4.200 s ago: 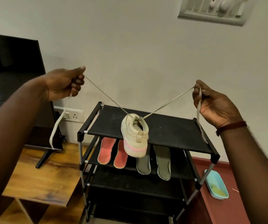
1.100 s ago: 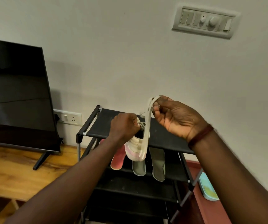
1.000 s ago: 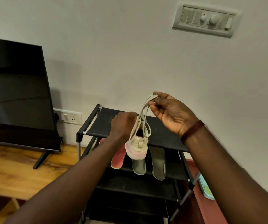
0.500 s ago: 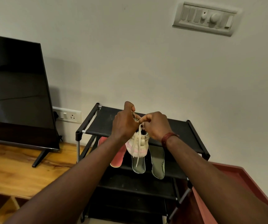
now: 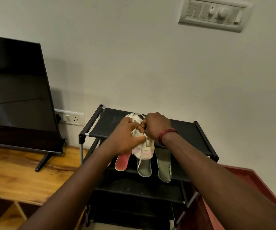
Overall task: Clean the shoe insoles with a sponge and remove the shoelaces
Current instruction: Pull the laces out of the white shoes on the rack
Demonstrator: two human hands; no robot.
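Several insoles [image 5: 164, 166] out, unlacing unfinished: pinching the lace [image 5: 139, 161] at the shoe [image 5: 144, 151] with left hand [image 5: 125, 138] and right hand [image 5: 155, 127].

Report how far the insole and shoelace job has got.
Done: the insoles are out, lying on the second shelf of the rack; whether they are clean cannot be told. In hand: the left hand grips the white shoe at the top shelf's front, and the right hand pinches its lace. Left: the lace is not yet out.
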